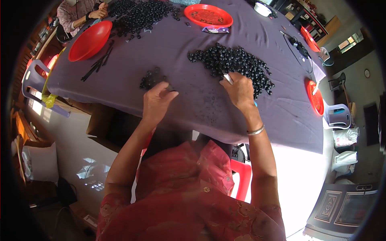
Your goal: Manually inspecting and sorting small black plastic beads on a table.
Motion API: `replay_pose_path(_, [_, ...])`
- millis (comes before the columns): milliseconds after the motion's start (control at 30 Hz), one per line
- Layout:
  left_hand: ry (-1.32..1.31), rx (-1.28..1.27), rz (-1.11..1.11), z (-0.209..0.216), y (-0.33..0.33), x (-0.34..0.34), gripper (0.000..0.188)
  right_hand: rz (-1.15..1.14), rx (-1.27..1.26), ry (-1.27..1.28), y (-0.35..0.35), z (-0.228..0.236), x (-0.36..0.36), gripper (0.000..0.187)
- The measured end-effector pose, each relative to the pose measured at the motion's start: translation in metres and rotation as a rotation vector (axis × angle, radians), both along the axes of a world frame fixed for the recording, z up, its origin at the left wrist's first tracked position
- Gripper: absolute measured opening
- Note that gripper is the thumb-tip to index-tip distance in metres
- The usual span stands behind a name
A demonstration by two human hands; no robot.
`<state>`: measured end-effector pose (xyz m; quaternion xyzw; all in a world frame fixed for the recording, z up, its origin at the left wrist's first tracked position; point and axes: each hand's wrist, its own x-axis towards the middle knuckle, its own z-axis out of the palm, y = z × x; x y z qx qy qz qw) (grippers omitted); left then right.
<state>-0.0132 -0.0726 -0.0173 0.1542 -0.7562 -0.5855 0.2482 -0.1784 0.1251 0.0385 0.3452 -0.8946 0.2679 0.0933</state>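
Note:
Over the near part of the table, my left hand [156, 102] has its thumb and forefinger apart, beside a small pile of small round black pieces [149, 78]. A dark blur shows by its fingertips; I cannot make out what it is. My right hand [240, 90], wearing a bracelet [256, 131] at the wrist, is closed round a short pale, shiny tool [228, 78]; its kind is hidden by the fingers. That hand rests at the near edge of a larger heap of the same black pieces [229, 58], some with pale spots. Dark crumbs [209, 108] lie between my hands.
A purple cloth [289, 116] covers the table. Red basins [90, 42] and a red tray [208, 16] stand farther off, with thin dark sticks [98, 62] at left. Another person's hands [98, 12] are beside a big black heap [136, 16]. Cables [299, 46] lie at right.

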Motion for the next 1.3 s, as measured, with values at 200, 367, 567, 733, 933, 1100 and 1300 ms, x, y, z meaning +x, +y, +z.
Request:
replay_pose_path(200, [0.032,-0.569,0.312,-0.01,-0.012,-0.009,0.023,0.044,0.241,0.175,-0.034,-0.028,-0.028,0.024])
replay_pose_path(367, [0.103,-0.333,0.339,-0.011,-0.008,-0.005,0.029,0.032,0.305,0.161,-0.044,-0.016,-0.021,0.021])
replay_pose_path(567, [0.087,0.159,-0.012,0.016,0.026,0.006,0.011,0.371,-0.198,-0.087,-0.025,0.016,0.042,0.015])
replay_pose_path(733, [-0.022,0.651,-0.277,0.012,0.045,0.007,0.026,0.424,-0.235,-0.054,-0.014,0.016,0.086,0.016])
replay_pose_path(933, [0.002,0.787,-0.416,0.021,0.053,0.013,0.021,0.474,-0.311,-0.095,0.0,0.016,0.093,0.021])
replay_pose_path(1100, [0.039,0.856,-0.569,0.026,0.051,0.017,0.022,0.557,-0.394,-0.325,0.01,0.02,0.095,0.024])
replay_pose_path(1300, [-0.001,1.002,-0.531,0.022,0.054,0.016,0.02,0.497,-0.392,-0.179,0.007,0.02,0.094,0.021])
